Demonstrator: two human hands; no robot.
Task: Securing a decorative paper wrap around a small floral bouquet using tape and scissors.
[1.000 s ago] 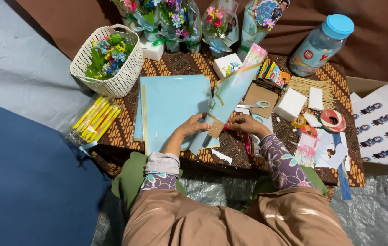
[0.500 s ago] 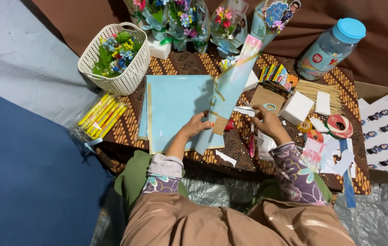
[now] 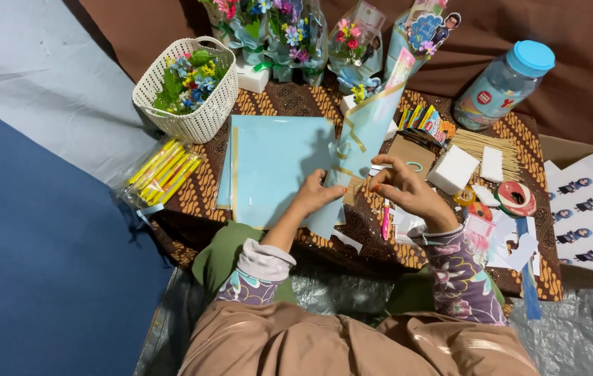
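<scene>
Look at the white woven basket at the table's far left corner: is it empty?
No, the white woven basket holds small artificial flowers in blue, yellow and red with green leaves.

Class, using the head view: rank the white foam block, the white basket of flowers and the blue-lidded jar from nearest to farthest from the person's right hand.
1. White foam block, just right of the right hand.
2. Blue-lidded jar, back right.
3. White basket, far back left.

Pale-blue paper (image 3: 275, 167) — brown batik tablecloth (image 3: 199, 191), white basket (image 3: 199, 122).
</scene>
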